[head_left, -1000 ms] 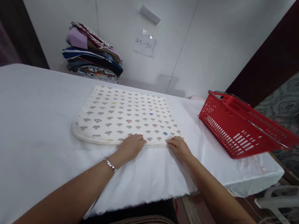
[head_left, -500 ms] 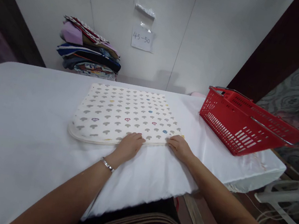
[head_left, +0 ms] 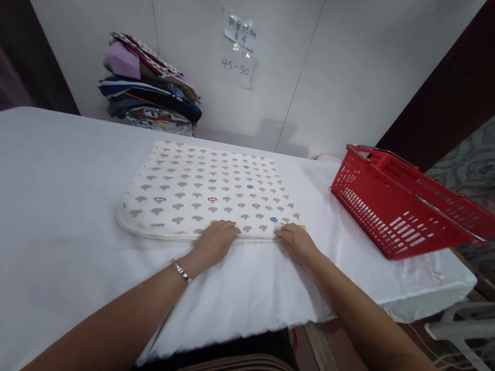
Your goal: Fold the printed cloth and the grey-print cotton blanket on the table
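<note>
A folded cream cloth (head_left: 210,186) with small grey and coloured mushroom prints lies flat on the white-covered table (head_left: 42,192). Its near edge shows layers, and the near left corner is rounded. My left hand (head_left: 217,240) is closed on the near edge around the middle, with a metal bracelet at the wrist. Close to the near right corner, my right hand (head_left: 295,242) pinches the same edge. The thumbs are mostly hidden from this angle.
A red plastic basket (head_left: 378,208) with metal handles stands on the table's right side. Folded fabrics are stacked (head_left: 153,88) at the back left against the wall. Handwritten paper signs (head_left: 236,69) hang on the wall. A white plastic stool (head_left: 476,334) is at the lower right.
The view has shifted slightly, so the scene sits a little lower and to the right. Both hands stay on the cloth's near edge, and the cloth looks unchanged.
</note>
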Demonstrator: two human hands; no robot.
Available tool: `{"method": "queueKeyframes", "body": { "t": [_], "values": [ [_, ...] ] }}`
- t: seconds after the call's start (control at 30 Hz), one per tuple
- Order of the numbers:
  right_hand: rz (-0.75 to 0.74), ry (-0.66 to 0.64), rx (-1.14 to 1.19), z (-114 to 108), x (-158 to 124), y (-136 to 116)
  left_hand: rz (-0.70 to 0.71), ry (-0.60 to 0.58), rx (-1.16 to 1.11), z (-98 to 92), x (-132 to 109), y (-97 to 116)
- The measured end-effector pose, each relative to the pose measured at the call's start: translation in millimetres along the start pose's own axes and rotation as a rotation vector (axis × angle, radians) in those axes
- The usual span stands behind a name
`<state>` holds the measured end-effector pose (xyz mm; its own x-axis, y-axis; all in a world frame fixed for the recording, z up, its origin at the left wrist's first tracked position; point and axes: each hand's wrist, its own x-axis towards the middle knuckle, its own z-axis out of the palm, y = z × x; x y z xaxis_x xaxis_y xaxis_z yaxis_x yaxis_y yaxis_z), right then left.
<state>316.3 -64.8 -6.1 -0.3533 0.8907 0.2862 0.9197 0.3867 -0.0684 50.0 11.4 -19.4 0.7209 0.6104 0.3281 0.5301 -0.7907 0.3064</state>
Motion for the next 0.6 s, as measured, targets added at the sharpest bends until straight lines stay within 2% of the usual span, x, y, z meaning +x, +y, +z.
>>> {"method": "queueKeyframes", "body": {
  "t": [0.27, 0.6],
  "values": [
    [-0.002, 0.033, 0.063, 5.1, 0.5, 5.5, -0.006, 0.0, -0.037, -0.9, -0.6, -0.4],
    [0.005, 0.038, -0.084, 11.0, -3.2, 2.8, 0.013, -0.003, -0.039, -1.3, -0.9, -1.1]
  ]
}}
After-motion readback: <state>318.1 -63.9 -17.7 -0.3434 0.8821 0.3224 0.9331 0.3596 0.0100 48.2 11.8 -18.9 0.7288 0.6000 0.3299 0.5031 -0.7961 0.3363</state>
